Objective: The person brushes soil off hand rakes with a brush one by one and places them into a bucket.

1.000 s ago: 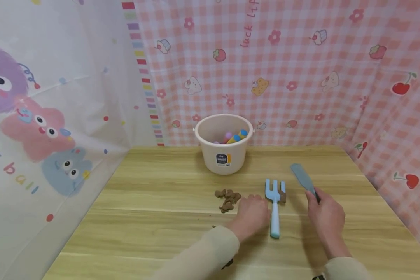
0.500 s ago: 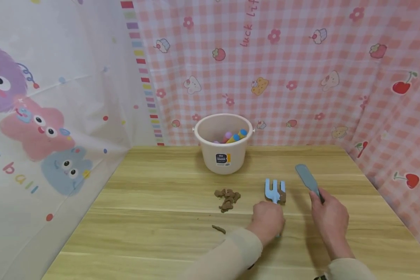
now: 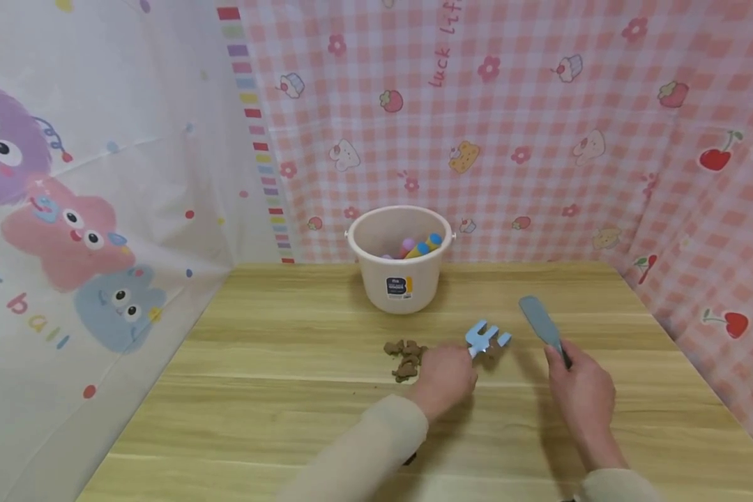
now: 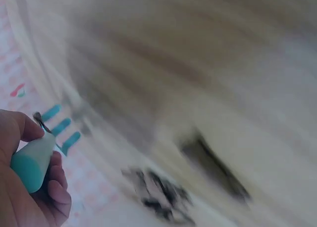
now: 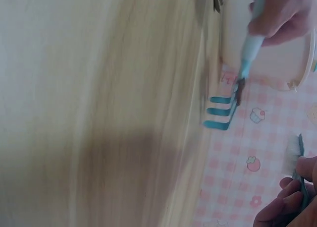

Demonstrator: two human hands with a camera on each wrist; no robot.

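Note:
My left hand (image 3: pixel 445 376) grips the pale handle of a small light-blue hand rake (image 3: pixel 480 338), raised over the table with its tines pointing down in the right wrist view. A brown lump (image 5: pixel 240 90) clings to the rake near its neck. Crumbly brown clumps (image 3: pixel 406 359) lie on the table just left of this hand. My right hand (image 3: pixel 583 387) holds a blue-grey brush (image 3: pixel 539 317) by its handle, off to the right; its whitish bristles (image 5: pixel 291 158) show in the right wrist view. A brown strip (image 4: pixel 213 162), blurred, appears in the left wrist view; the left forearm covers its place in the head view.
A cream bucket (image 3: pixel 400 286) stands at the back of the wooden table (image 3: pixel 257 390), with several colourful pieces inside. Behind it hangs a pink checked cloth (image 3: pixel 527 118); a white printed cloth (image 3: pixel 182 174) hangs on the left.
My left hand moved right onto the rake's handle, took hold of it, then lifted and tilted it back leftward. The brush in my right hand shifted only slightly.

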